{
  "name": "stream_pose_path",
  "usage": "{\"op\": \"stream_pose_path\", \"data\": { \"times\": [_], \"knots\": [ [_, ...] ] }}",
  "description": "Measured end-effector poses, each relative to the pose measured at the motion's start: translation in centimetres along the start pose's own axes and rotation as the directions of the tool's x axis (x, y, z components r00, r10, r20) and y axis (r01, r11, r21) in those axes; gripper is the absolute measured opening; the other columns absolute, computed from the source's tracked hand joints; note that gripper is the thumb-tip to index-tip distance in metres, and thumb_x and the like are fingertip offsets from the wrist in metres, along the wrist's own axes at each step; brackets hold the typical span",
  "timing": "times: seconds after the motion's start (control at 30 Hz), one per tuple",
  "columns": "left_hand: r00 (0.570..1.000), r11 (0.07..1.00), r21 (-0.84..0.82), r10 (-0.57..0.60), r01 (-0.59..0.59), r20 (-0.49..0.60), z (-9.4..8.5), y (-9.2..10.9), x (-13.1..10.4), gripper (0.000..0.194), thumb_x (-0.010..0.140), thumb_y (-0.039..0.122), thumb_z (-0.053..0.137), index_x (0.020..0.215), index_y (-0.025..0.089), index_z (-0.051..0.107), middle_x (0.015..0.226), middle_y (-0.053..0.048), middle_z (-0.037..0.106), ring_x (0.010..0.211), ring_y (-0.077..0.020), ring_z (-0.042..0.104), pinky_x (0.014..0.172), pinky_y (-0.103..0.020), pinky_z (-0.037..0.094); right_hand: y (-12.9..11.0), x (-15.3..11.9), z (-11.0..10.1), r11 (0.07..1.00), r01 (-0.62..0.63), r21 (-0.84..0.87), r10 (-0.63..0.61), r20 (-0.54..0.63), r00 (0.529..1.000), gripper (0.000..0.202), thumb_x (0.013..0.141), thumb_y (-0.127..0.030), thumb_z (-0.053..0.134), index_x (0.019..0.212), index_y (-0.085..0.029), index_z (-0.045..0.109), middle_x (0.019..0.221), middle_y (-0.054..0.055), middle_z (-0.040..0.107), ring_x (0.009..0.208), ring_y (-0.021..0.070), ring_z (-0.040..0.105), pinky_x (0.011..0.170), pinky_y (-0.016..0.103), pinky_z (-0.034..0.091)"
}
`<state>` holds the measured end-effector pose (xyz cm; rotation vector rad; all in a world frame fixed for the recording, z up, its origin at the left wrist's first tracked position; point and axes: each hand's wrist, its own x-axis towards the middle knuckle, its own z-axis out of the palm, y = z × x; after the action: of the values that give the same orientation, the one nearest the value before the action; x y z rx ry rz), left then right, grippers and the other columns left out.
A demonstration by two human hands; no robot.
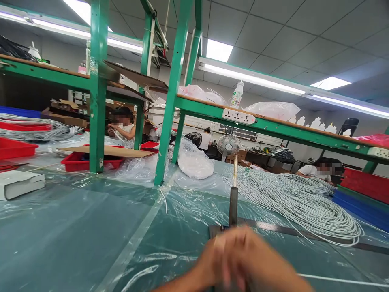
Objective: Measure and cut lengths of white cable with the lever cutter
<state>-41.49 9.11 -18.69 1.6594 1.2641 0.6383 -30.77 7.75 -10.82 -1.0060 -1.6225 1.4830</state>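
My left hand (209,263) and my right hand (257,253) meet low in the head view, overlapping and smeared by motion. Whether their fingers are open or closed, and what they may hold, does not show through the blur. Just beyond them stands an upright dark metal post (233,207) with a worn, lighter rod on top. A dark block at its foot (214,232) is partly covered by my hands. From the right forearm's side a thin white cable (334,279) runs off to the right along the table.
Large coils of white cable (304,202) lie right of the post, beside a flat dark metal bar (276,228). Stacked red and blue trays (361,202) stand far right. A green shelf frame (168,105) rises from the plastic-covered table (75,227). Other people sit beyond.
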Motion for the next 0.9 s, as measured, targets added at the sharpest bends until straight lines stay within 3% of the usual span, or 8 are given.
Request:
{"op": "stream_pose_path", "data": {
  "times": [0.03, 0.07, 0.1, 0.17, 0.27, 0.37, 0.63, 0.9],
  "knots": [
    [1.000, 1.000, -0.010, -0.009, 0.009, -0.014, 0.2, -0.3, 0.3, 0.024, 0.066, 0.037, 0.066, 0.058, 0.015, 0.069, 0.037, 0.006, 0.031, 0.044, -0.0078, 0.029, 0.047, -0.027, 0.015, -1.4, 1.4, -2.1, 0.998, 0.037, -0.043, -0.039, -0.057, 0.998, 0.021, 0.071, -0.037, 0.064, 0.067, -0.016, 0.063, 0.055, 0.000, 0.062, 0.034, 0.0059, 0.047, 0.032, 0.015, 0.030],
    [0.999, 1.000, -0.006, -0.021, 0.021, -0.046, 0.5, -0.6, 0.5, 0.025, 0.064, 0.039, 0.068, 0.057, 0.015, 0.068, 0.038, 0.006, 0.033, 0.045, -0.0083, 0.031, 0.048, -0.027, 0.016, -2.5, 3.2, -4.2, 0.980, 0.145, -0.139, -0.178, -0.266, 0.947, 0.018, 0.076, -0.034, 0.060, 0.076, -0.017, 0.064, 0.065, 0.000, 0.063, 0.036, 0.0036, 0.047, 0.034, 0.013, 0.031],
    [0.995, 0.999, 0.000, -0.033, 0.033, -0.092, 0.7, -0.8, 0.8, 0.027, 0.061, 0.041, 0.071, 0.057, 0.015, 0.067, 0.041, 0.006, 0.036, 0.048, -0.0087, 0.034, 0.048, -0.026, 0.017, -3.4, 5.4, -6.3, 0.963, 0.188, -0.195, -0.259, -0.459, 0.850, 0.016, 0.079, -0.030, 0.055, 0.086, -0.017, 0.063, 0.072, 0.000, 0.062, 0.038, 0.0026, 0.047, 0.035, 0.013, 0.031],
    [0.979, 0.997, -0.005, -0.076, 0.077, -0.191, 1.1, -1.2, 1.2, 0.029, 0.054, 0.041, 0.076, 0.060, 0.014, 0.065, 0.052, 0.004, 0.046, 0.056, -0.0099, 0.041, 0.051, -0.025, 0.021, -4.2, 9.9, -10.0, 0.983, 0.084, -0.162, -0.169, -0.631, 0.757, 0.020, 0.083, -0.025, 0.049, 0.098, -0.017, 0.058, 0.084, 0.002, 0.060, 0.040, 0.0026, 0.047, 0.037, 0.015, 0.035],
    [0.969, 0.993, -0.008, -0.113, 0.115, -0.221, 1.2, -1.3, 1.4, 0.028, 0.053, 0.037, 0.076, 0.057, 0.015, 0.060, 0.062, 0.002, 0.052, 0.064, -0.0116, 0.046, 0.054, -0.024, 0.024, -3.7, 15.0, -13.4, 0.998, -0.029, -0.054, -0.013, -0.654, 0.756, 0.026, 0.084, -0.030, 0.048, 0.104, -0.014, 0.051, 0.083, 0.005, 0.056, 0.042, 0.0060, 0.048, 0.039, 0.020, 0.041],
    [0.978, 0.991, 0.047, -0.120, 0.129, -0.169, 1.0, -0.7, 1.3, 0.028, 0.057, 0.031, 0.072, 0.047, 0.016, 0.052, 0.050, 0.004, 0.043, 0.056, -0.0105, 0.041, 0.052, -0.025, 0.022, -3.0, 16.9, -14.1, 0.997, -0.060, 0.042, 0.073, -0.596, 0.800, 0.035, 0.086, -0.043, 0.043, 0.104, -0.013, 0.048, 0.073, 0.003, 0.054, 0.045, 0.0082, 0.049, 0.046, 0.022, 0.046],
    [0.983, 0.983, 0.016, -0.185, 0.185, -0.023, 0.9, -0.3, 2.5, 0.029, 0.056, 0.021, 0.071, 0.041, 0.018, 0.047, 0.038, 0.007, 0.037, 0.043, -0.0089, 0.034, 0.047, -0.026, 0.021, -5.1, 15.3, -13.9, 0.982, -0.055, 0.180, 0.144, -0.534, 0.833, 0.058, 0.085, -0.061, 0.017, 0.076, -0.013, 0.050, 0.060, 0.003, 0.049, 0.044, 0.0085, 0.044, 0.037, 0.017, 0.038],
    [0.969, 0.973, -0.031, -0.226, 0.230, 0.097, 0.8, 0.4, 3.1, 0.022, 0.057, 0.008, 0.060, 0.039, 0.016, 0.050, 0.032, 0.007, 0.033, 0.040, -0.0081, 0.028, 0.047, -0.026, 0.017, -7.8, 5.1, -12.7, 0.956, 0.039, 0.291, 0.109, -0.475, 0.873, 0.059, 0.088, -0.056, 0.020, 0.086, -0.009, 0.056, 0.074, 0.011, 0.059, 0.061, 0.0141, 0.060, 0.049, 0.021, 0.053]
  ]
}}
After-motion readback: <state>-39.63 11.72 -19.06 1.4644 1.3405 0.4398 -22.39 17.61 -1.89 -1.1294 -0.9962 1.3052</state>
